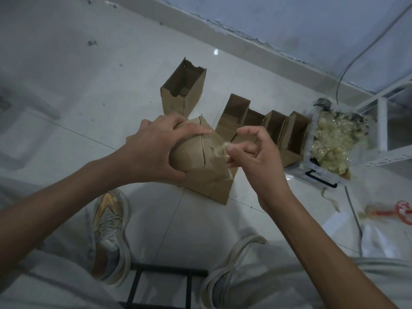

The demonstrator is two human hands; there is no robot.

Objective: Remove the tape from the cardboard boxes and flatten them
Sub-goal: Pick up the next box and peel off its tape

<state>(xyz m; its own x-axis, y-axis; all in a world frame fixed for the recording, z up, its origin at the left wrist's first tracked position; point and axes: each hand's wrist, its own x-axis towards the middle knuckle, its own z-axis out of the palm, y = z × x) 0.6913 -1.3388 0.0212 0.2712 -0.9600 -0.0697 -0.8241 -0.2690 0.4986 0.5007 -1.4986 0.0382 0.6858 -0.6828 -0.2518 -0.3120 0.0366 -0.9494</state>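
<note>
A small brown cardboard box [200,157] is held up above the floor at the centre of the view. My left hand [156,146] grips its left side, thumb under and fingers over the top. Its end flaps meet along a slit seam. My right hand [252,152] pinches a crumpled strip of clear tape [220,150] at the box's right edge, the tape partly lifted from the cardboard. Under the held box lies flat brown cardboard [214,188].
An open box [182,92] stands upright behind, and a row of several open boxes [263,126] stands to its right. A clear plastic bin [334,143] holds crumpled tape. Red scissors [399,212] lie on the tiled floor at the right. My shoes and a black stool frame [165,284] are below.
</note>
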